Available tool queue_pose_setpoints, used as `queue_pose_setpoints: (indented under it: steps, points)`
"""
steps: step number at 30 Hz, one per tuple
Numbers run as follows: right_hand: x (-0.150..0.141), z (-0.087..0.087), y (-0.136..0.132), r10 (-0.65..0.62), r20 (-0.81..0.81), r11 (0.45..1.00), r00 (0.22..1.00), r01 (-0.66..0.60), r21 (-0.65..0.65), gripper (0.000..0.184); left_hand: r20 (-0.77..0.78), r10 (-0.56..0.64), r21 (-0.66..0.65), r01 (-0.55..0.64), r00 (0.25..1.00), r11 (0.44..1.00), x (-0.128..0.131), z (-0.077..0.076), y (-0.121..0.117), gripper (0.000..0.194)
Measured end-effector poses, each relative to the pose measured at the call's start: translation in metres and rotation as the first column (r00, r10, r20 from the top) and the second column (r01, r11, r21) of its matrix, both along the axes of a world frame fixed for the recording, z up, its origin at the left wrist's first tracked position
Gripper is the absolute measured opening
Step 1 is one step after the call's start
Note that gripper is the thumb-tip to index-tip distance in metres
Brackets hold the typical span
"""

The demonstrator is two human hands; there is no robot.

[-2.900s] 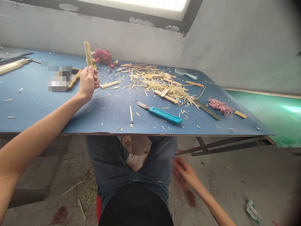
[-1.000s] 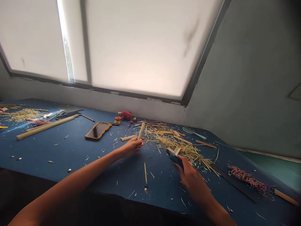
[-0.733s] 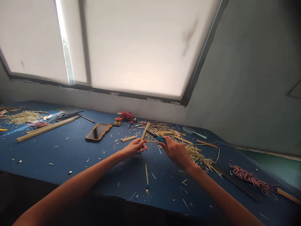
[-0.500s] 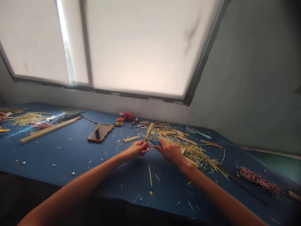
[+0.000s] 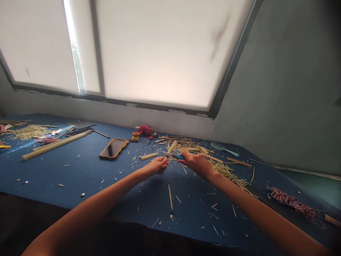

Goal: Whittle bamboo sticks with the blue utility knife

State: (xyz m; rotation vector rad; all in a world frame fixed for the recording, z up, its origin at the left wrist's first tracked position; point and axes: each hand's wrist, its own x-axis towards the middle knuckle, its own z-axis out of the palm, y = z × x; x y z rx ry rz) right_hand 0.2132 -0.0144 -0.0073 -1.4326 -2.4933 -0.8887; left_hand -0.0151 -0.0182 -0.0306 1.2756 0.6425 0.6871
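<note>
My left hand is closed round the lower end of a short bamboo piece, which tilts up and to the right. In my right hand is a blue utility knife, its blade pointing left and lying across the bamboo just above my left fingers. Whether the edge bites into the bamboo is too small to tell. Under and behind the right hand spreads a heap of bamboo shavings. Another short bamboo piece lies on the blue table left of the held one.
A phone in a wavy yellow case lies left of my hands. Long bamboo strips are further left. A red plush toy, a pale green hairbrush and a bundle of red-white cord also lie there. Another person's hand shows at far left.
My right hand, low beside my leg at first, has come up with the utility knife from the table. It moved left to the bamboo, which now leans further right. My head view has lifted.
</note>
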Motion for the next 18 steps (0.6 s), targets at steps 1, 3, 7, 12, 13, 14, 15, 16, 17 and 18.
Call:
queue_pose_setpoints:
  steps: [1, 3, 7, 12, 13, 14, 15, 16, 17, 18]
  points:
    - [0.006, 0.005, 0.006, -0.081, -0.018, 0.996, 0.997, 0.08, -0.041, 0.056, -0.013, -0.012, -0.016, 0.012, 1.0, 1.0, -0.002, -0.001, -0.001, 0.029]
    - [0.03, 0.019, 0.019, -0.333, -0.078, 0.938, 0.94, 0.322, -0.126, 0.057, -0.046, -0.089, -0.042, 0.087, 0.995, 0.995, -0.005, -0.006, -0.002, 0.03]
    - [0.102, 0.043, 0.023, -0.664, -0.154, 0.747, 0.732, 0.637, -0.189, 0.072, -0.027, -0.119, -0.042, 0.118, 0.993, 0.992, -0.008, -0.017, 0.0, 0.03]
    - [0.122, 0.042, -0.004, -0.588, -0.207, 0.808, 0.782, 0.582, -0.092, 0.066, 0.107, 0.063, -0.064, -0.057, 0.992, 0.996, -0.003, -0.012, 0.003, 0.024]
    - [0.112, 0.039, -0.01, -0.538, -0.211, 0.84, 0.816, 0.539, -0.061, 0.066, 0.132, 0.058, -0.076, -0.048, 0.99, 0.996, -0.003, -0.01, 0.001, 0.025]
    - [0.098, 0.035, -0.014, -0.484, -0.21, 0.872, 0.849, 0.489, -0.031, 0.065, 0.153, 0.046, -0.089, -0.033, 0.987, 0.995, -0.004, -0.008, -0.001, 0.025]
    - [0.083, 0.032, -0.019, -0.426, -0.207, 0.901, 0.881, 0.434, -0.006, 0.065, 0.169, 0.035, -0.103, -0.018, 0.985, 0.995, -0.004, -0.006, -0.003, 0.026]
    - [0.066, 0.028, -0.022, -0.362, -0.204, 0.928, 0.91, 0.373, 0.014, 0.064, 0.183, 0.025, -0.116, -0.004, 0.983, 0.993, -0.006, -0.005, -0.004, 0.027]
    - [0.05, 0.024, -0.025, -0.287, -0.205, 0.954, 0.936, 0.299, 0.029, 0.062, 0.194, 0.014, -0.125, 0.011, 0.981, 0.992, -0.007, -0.004, -0.006, 0.027]
    - [0.035, 0.02, -0.028, -0.205, -0.208, 0.975, 0.956, 0.218, 0.04, 0.06, 0.206, 0.004, -0.132, 0.024, 0.979, 0.991, -0.008, -0.003, -0.007, 0.026]
